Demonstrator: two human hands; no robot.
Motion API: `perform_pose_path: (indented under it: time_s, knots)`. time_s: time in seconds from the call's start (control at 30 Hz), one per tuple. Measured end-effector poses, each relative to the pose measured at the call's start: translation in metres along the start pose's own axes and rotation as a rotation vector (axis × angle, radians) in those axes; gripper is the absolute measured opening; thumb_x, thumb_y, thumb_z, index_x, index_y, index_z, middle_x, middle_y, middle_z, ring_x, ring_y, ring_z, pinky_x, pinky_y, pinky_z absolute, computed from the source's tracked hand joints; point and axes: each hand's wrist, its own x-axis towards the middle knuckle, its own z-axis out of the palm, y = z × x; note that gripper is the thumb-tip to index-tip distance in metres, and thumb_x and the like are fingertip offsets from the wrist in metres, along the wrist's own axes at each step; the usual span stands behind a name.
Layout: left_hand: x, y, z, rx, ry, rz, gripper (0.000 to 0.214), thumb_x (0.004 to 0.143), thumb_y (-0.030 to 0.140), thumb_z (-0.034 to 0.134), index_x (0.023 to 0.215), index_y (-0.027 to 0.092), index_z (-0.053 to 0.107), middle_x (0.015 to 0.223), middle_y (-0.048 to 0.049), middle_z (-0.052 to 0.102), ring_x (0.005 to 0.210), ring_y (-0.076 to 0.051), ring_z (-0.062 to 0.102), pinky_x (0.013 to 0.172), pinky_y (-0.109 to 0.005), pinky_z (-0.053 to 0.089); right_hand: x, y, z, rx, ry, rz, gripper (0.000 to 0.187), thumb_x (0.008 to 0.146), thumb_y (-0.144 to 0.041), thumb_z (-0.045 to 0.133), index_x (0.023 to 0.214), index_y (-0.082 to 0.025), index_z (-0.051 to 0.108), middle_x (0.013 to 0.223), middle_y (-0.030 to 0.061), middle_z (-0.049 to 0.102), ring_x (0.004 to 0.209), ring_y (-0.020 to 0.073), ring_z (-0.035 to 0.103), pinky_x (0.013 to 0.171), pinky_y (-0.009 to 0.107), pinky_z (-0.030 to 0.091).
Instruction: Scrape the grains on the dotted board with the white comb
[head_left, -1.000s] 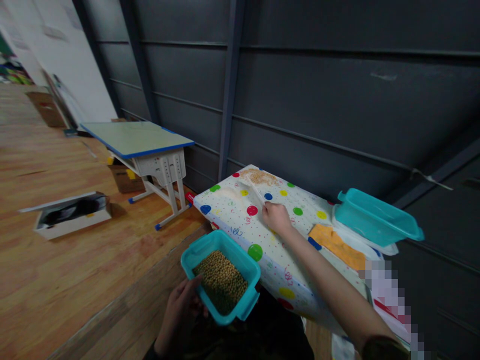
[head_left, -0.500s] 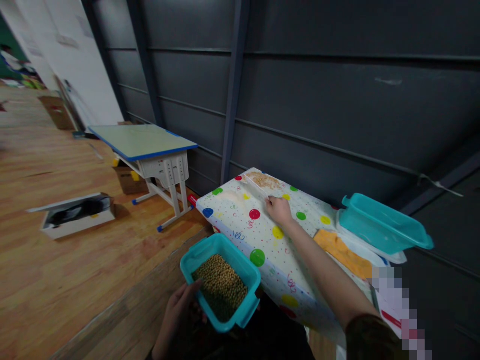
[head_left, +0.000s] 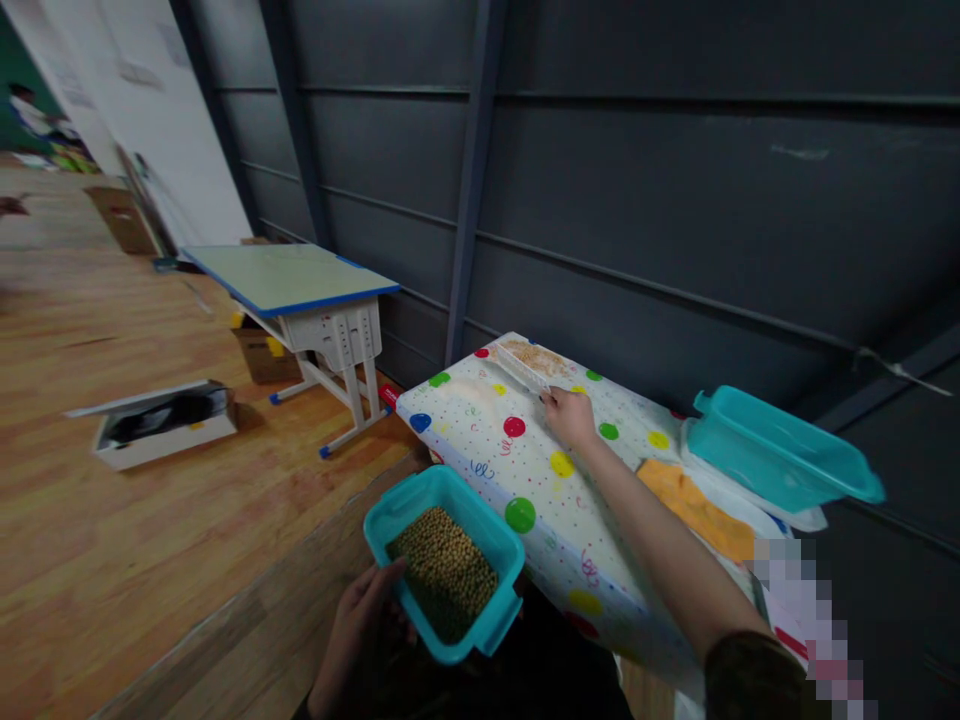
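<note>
My left hand (head_left: 369,605) grips the near left rim of a teal plastic tub (head_left: 480,510), thumb inside the wall. Yellowish dried beans (head_left: 450,560), soybeans by their look, half fill it. My right hand (head_left: 571,418) reaches over the table and is closed round the near end of a long, narrow white tool (head_left: 521,370) with a ridged or slotted face; its exact kind is unclear. Just beyond the tool lies a thin spread of tan grains or flakes (head_left: 541,357) on the polka-dot tablecloth (head_left: 480,430). A pale, powdery-looking patch (head_left: 466,392) shows left of the tool.
An orange cloth (head_left: 694,505) and a second teal tub (head_left: 784,450), set on white lids or trays, occupy the table's right end. A dark panelled wall (head_left: 637,200) runs behind. Left stand a desk (head_left: 292,275) and an open white box (head_left: 165,425) on the floor.
The view has shifted slightly. The white tool has tipped, so its ridged face shows more plainly. My left hand keeps the same hold on the tub.
</note>
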Motion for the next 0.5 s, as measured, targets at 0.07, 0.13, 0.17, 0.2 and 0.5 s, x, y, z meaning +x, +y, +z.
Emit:
perform_pose_path:
  time_s: [0.07,0.13,0.17,0.2,0.5]
  knots:
    - [0.000,0.001,0.001,-0.012,0.013,-0.013,0.064,0.051,0.071,0.102,0.055,0.021,0.063,0.044,0.0056,0.055,0.037,-0.014,0.053,0.038,-0.026,0.047,0.007,0.007,0.002,-0.014,-0.009,0.025,0.039,0.109,-0.027,0.049,0.113,-0.016,0.087,0.105,0.0158,0.087,0.095,0.0278,0.080,0.079,0.030,0.048]
    - [0.000,0.001,0.000,-0.024,0.037,-0.031,0.064,0.048,0.071,0.102,0.057,0.021,0.063,0.044,0.0066,0.053,0.037,-0.013,0.052,0.038,-0.026,0.047,0.008,0.013,0.004,-0.017,-0.023,0.039,0.039,0.109,-0.027,0.049,0.114,-0.017,0.087,0.105,0.0158,0.087,0.094,0.0276,0.079,0.079,0.030,0.048]
    - [0.001,0.000,0.000,-0.026,0.048,-0.036,0.064,0.047,0.071,0.102,0.058,0.022,0.063,0.044,0.0071,0.052,0.037,-0.013,0.051,0.038,-0.026,0.047,0.007,0.015,0.005,-0.013,-0.027,0.045,0.039,0.109,-0.028,0.049,0.114,-0.018,0.087,0.105,0.0156,0.087,0.094,0.0273,0.079,0.079,0.030,0.048]
    - [0.001,-0.001,-0.001,-0.024,0.053,-0.039,0.064,0.048,0.071,0.102,0.058,0.022,0.063,0.043,0.0073,0.052,0.036,-0.013,0.050,0.038,-0.026,0.046,0.005,0.017,0.007,-0.006,-0.029,0.048,0.039,0.109,-0.028,0.049,0.115,-0.018,0.086,0.106,0.0153,0.087,0.094,0.0269,0.079,0.079,0.030,0.048]
    - [-0.007,0.005,0.005,0.047,0.002,-0.015,0.063,0.055,0.073,0.100,0.061,0.022,0.063,0.046,0.0068,0.055,0.039,-0.014,0.054,0.041,-0.027,0.047,-0.004,0.023,0.016,0.116,0.099,0.137,0.036,0.107,-0.029,0.053,0.113,-0.017,0.086,0.104,0.0158,0.086,0.093,0.0290,0.079,0.079,0.031,0.047]
